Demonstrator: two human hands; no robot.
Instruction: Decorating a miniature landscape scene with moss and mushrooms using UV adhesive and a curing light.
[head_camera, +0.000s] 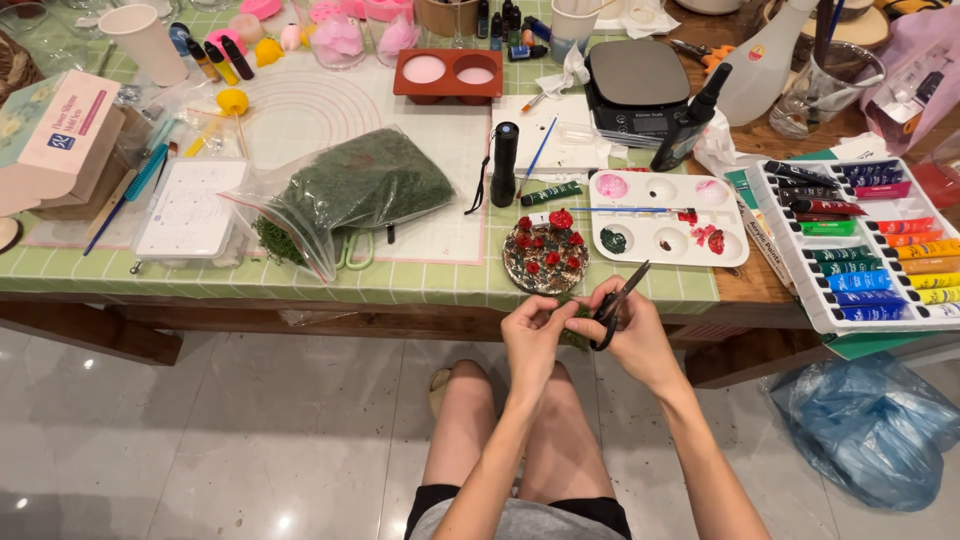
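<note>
Green moss tuft: small clump, held in the air just below the table edge, between the 2 hands, above the person's knees. Mostly hidden by fingers; shape cannot be told.

Left hand: fingers pinched closed on the tuft's left side.

Right hand: closed around the handles of black scissors. Blades point up and to the right, tip reaching over the table edge. Whether the blades are parted cannot be told. The 2 hands sit together, nearly touching at the tuft.

Just above the hands, on the green checked cloth: round disc with dark surface, red flower shapes and green patches on it. Right of the disc: white paint palette with 6 wells, pink, red and green paint in some, thin brush lying across it. Further right: white tray of paint tubes, many colours. Left of the disc: clear bag of green moss. Behind the disc: black torch standing upright, black digital scale.
</note>
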